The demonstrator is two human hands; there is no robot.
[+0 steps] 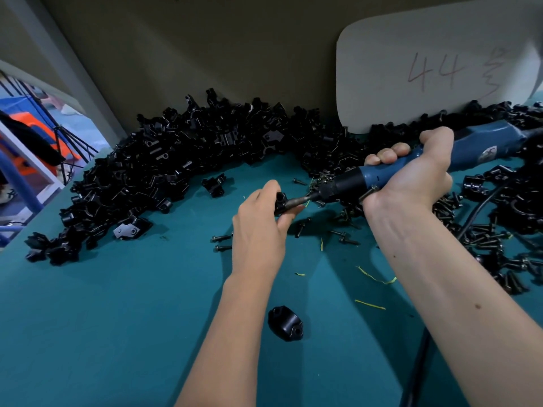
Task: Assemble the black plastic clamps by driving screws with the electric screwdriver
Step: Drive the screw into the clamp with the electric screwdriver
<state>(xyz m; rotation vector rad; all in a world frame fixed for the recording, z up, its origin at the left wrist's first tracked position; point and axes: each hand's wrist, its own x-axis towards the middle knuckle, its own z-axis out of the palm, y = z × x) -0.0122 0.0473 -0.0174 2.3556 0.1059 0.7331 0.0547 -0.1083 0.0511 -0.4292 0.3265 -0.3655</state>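
- Black plastic clamp (280, 201), small and glossy, is sitting pinched in the left hand (261, 221) above the teal table (117, 318)
- Right hand (411, 177) is gripping the blue electric screwdriver (426, 165), its bit (296, 201) touching the clamp

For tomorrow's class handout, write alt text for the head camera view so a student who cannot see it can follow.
A person's left hand holds a black plastic clamp while the right hand grips a blue electric screwdriver, its bit against the clamp. They work over a teal table, with a pile of clamp parts behind and loose screws scattered to the right.
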